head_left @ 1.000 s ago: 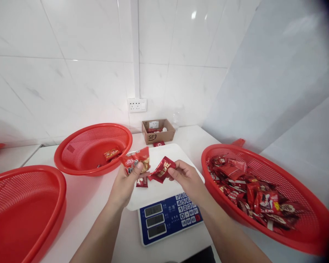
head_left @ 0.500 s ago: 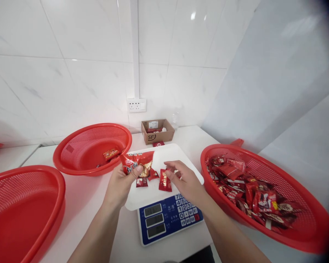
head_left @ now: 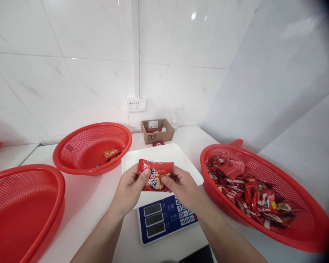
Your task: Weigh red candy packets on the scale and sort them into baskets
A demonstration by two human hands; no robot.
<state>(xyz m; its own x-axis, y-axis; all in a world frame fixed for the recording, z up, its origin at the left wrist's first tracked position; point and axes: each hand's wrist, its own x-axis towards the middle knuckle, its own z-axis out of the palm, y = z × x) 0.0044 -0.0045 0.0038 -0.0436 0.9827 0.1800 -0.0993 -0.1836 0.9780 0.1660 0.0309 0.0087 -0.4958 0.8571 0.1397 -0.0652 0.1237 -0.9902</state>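
Observation:
A red snack packet (head_left: 157, 168) with a picture of food and dark lettering is held level between my two hands. My left hand (head_left: 130, 188) grips its left end, thumb on the front. On the right end, my right hand (head_left: 185, 186) is closed with its thumb pressed on the front too. Behind and below the packet is the white pan (head_left: 181, 155) of a weighing scale, whose blue panel (head_left: 164, 219) has displays and number keys. The packet and hands cover the middle of the pan, so whether small packets lie there is hidden.
To the right stands a red basket (head_left: 315, 223) heaped with red snack packets (head_left: 244, 182). A red basket (head_left: 91, 126) at back left holds a few packets; another red basket (head_left: 27, 170) is at near left. Behind the scale sits a cardboard box (head_left: 159, 137) beside a small red packet (head_left: 158, 144).
The snack packet moved right and down to the middle, and my right hand now grips it too. The small red packets seen on the pan, one at my right fingers, no longer show.

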